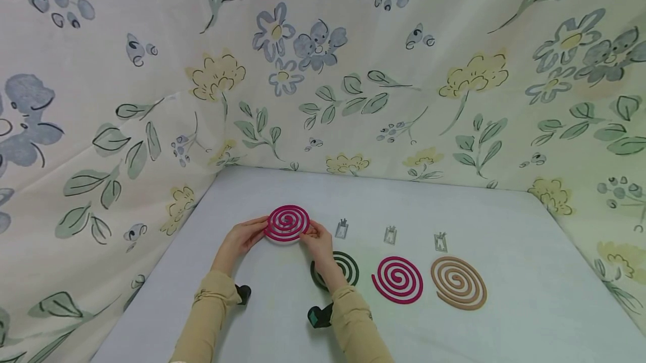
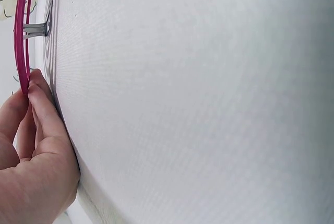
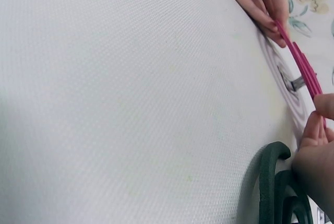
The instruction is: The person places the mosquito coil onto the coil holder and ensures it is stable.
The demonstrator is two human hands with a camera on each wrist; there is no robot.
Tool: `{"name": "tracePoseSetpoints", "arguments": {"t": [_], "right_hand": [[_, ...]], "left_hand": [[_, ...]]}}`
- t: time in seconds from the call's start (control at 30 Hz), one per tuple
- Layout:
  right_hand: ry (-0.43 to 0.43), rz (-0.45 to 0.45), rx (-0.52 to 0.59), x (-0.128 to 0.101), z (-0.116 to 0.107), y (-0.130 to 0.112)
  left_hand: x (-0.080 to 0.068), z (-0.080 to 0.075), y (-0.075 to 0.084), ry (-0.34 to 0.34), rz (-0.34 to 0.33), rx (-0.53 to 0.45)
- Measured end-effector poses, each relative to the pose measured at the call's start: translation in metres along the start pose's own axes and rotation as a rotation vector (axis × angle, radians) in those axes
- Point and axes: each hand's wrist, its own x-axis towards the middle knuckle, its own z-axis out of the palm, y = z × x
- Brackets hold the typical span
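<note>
Both hands hold a magenta mosquito coil point(image 1: 288, 219) level, a little above the white tabletop. My left hand point(image 1: 242, 238) pinches its left edge between thumb and fingers. On the opposite edge, my right hand point(image 1: 318, 245) pinches the rim, thumb on top. Under the coil's middle stands a small metal coil stand point(image 2: 35, 30), its upright part reaching up to the coil in both wrist views. A dark green coil point(image 3: 267, 187) lies flat beneath the right wrist, which hides part of it in the head view.
To the right lie a second magenta coil point(image 1: 398, 278) and a tan coil point(image 1: 457, 280). Behind the coils stand three metal stands: a left one point(image 1: 341, 229), a middle one point(image 1: 390, 234) and a right one point(image 1: 441, 242). Floral cloth point(image 1: 323, 99) walls the table's back and sides.
</note>
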Motion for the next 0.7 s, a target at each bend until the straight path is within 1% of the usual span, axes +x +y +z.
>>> {"name": "tracePoseSetpoints", "arguments": {"t": [0.33, 0.6, 0.7], "right_hand": [[-0.003, -0.009, -0.003, 0.0009, 0.0000, 0.0001], [-0.009, -0.019, 0.003, 0.0010, -0.0002, 0.0012], [-0.011, -0.016, 0.007, 0.0011, -0.0004, 0.0009]], "left_hand": [[-0.0009, 0.0005, -0.0007, -0.019, 0.021, 0.010], [-0.0003, 0.0011, -0.0003, 0.001, 0.009, 0.012], [-0.0004, 0.0012, -0.0001, -0.002, 0.008, 0.017]]}}
